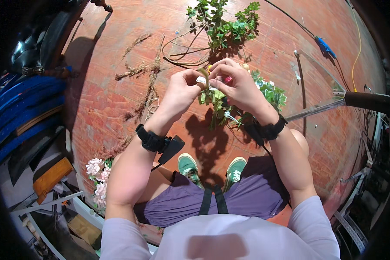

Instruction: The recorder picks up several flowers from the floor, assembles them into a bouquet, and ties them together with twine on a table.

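In front of me my left hand pinches a pale greenish stem with a small white label at its top. My right hand is curled over the same spot, thumb and fingers closed among small red and yellow pieces partly hidden by the fingers. Below and right of both hands hangs a bunch of artificial leaves with small pale blooms. A taller leafy green branch lies beyond the hands, with loose dark stems. Dry brown strands lie on the floor to the left.
Reddish floor surrounds my green shoes. At left are stacked blue boards and a black padded item; pink flowers sit lower left. A metal frame and a blue-handled tool lie at right.
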The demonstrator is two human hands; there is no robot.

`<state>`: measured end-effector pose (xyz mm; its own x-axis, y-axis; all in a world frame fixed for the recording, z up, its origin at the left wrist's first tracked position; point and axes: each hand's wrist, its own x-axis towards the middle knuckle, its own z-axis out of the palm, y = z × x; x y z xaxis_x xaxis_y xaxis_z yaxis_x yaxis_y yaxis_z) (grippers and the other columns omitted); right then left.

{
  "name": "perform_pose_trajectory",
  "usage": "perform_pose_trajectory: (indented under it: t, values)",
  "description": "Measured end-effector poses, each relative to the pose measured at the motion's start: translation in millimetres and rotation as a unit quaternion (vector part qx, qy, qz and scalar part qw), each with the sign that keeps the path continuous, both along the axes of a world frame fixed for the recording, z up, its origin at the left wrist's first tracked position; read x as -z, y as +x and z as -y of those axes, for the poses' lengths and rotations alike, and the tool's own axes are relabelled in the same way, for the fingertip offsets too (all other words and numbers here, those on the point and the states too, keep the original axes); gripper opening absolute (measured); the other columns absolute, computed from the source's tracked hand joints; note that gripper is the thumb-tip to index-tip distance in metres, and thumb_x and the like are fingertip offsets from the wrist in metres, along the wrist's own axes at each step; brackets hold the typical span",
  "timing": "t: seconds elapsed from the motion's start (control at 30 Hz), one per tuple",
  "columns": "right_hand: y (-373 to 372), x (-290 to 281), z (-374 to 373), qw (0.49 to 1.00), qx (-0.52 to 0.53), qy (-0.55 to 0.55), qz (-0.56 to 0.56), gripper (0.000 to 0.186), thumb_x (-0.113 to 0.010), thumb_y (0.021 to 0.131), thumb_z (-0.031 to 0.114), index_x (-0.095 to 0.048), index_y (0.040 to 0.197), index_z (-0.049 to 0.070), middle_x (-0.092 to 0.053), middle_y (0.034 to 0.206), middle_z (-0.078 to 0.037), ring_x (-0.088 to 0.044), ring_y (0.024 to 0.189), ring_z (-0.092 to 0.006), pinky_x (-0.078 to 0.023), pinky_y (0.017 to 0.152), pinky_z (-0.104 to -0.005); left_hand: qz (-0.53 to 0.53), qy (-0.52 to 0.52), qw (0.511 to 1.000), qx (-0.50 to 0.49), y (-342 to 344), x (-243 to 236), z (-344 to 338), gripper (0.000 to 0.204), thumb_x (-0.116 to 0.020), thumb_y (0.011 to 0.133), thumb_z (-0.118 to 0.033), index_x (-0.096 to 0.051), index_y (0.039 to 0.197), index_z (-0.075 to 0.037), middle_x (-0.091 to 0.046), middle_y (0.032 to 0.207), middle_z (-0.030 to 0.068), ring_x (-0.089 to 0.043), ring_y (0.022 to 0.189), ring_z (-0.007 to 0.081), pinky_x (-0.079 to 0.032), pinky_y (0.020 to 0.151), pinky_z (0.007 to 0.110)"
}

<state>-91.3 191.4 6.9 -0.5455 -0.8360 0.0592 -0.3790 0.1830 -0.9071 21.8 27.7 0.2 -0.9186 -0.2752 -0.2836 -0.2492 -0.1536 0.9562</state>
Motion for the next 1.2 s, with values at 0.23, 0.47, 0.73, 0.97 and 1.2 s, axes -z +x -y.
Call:
perform_pose_trajectory:
  t: [0.23, 0.47, 0.73, 0.97, 1.2]
  values:
    - [-4.1, 24.7, 3.1, 0.998, 0.038, -0.048, -0.005, 0.015, -0.073, 0.087, 0.015, -0.069, 0.094, 0.003, -0.058, 0.09, -0.009, -0.063, 0.079, -0.0191, -0.051, 0.072, -0.0314, 0.051, 0.009, 0.996, 0.077, -0.5, 0.4, 9.4, 0.02, -0.069, 0.091, -0.012, -0.069, 0.107, 0.001, -0.07, 0.093, 0.0026, -0.062, 0.083, 0.0075, -0.049, 0.073, 0.024]
    - [-7.7, 21.8, 7.5, 0.991, 0.087, -0.062, 0.075, 0.018, -0.073, 0.089, 0.021, -0.072, 0.097, 0.005, -0.062, 0.087, -0.006, -0.061, 0.076, -0.0122, -0.05, 0.066, -0.0282, 0.004, 0.014, 0.997, 0.079, -4.3, 7.1, 11.2, 0.019, -0.062, 0.09, 0.002, -0.065, 0.109, 0.001, -0.068, 0.1, 0.0045, -0.063, 0.094, 0.0095, -0.051, 0.083, 0.026]
    - [-10.8, 8.9, -6.0, 0.804, 0.025, 0.11, 0.584, 0.071, -0.042, 0.093, 0.073, -0.067, 0.095, 0.007, -0.066, 0.087, -0.002, -0.063, 0.074, -0.0099, -0.048, 0.06, -0.0244, -0.181, -0.37, 0.91, 0.038, -7.9, -5.5, 4.5, 0.022, -0.065, 0.08, 0.009, -0.065, 0.099, -0.001, -0.067, 0.092, 0.0108, -0.068, 0.081, 0.0238, -0.054, 0.07, 0.033]
    - [-6.1, 39.4, 3.1, 0.823, 0.038, -0.008, 0.567, 0.024, -0.062, 0.099, 0.031, -0.066, 0.112, 0.012, -0.066, 0.097, 0.002, -0.06, 0.081, -0.0068, -0.052, 0.074, -0.0274, -0.211, -0.415, 0.876, 0.13, -11.9, -8.5, 3.0, 0.025, -0.061, 0.083, 0.012, -0.066, 0.104, -0.001, -0.064, 0.091, 0.0075, -0.063, 0.082, 0.0185, -0.051, 0.072, 0.029]
    - [4.5, 36.8, 2.7, 0.845, 0.128, -0.042, 0.517, 0.031, -0.067, 0.095, 0.027, -0.066, 0.124, 0.017, -0.066, 0.113, 0.004, -0.056, 0.101, -0.0092, -0.042, 0.089, -0.0321, 0.094, -0.194, 0.972, 0.095, -7.8, 20.9, 3.6, 0.019, -0.062, 0.097, -0.016, -0.065, 0.108, 0.0, -0.067, 0.085, 0.002, -0.055, 0.069, 0.0071, -0.046, 0.064, 0.024]
